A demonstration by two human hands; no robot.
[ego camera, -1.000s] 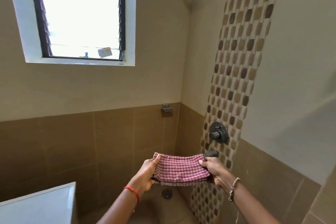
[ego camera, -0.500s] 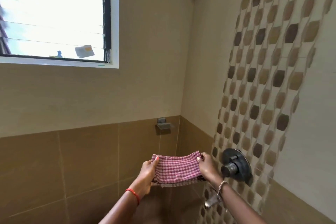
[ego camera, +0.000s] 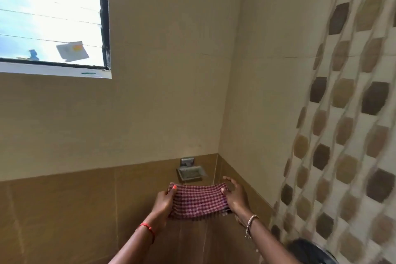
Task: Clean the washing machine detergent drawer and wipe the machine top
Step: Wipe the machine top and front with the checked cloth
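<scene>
So the person's got a red-checked cloth [ego camera: 198, 200] held out flat between both hands, up near the wall corner and just below the little metal soap dish [ego camera: 190, 172]. The left hand [ego camera: 164, 201] grips its left end, fingers wrapped round, while the right hand [ego camera: 234, 196] pinches the right end under the thumb, other fingers loosely spread.

Blurred dark fitting [ego camera: 310, 252], cropped at bottom
</scene>
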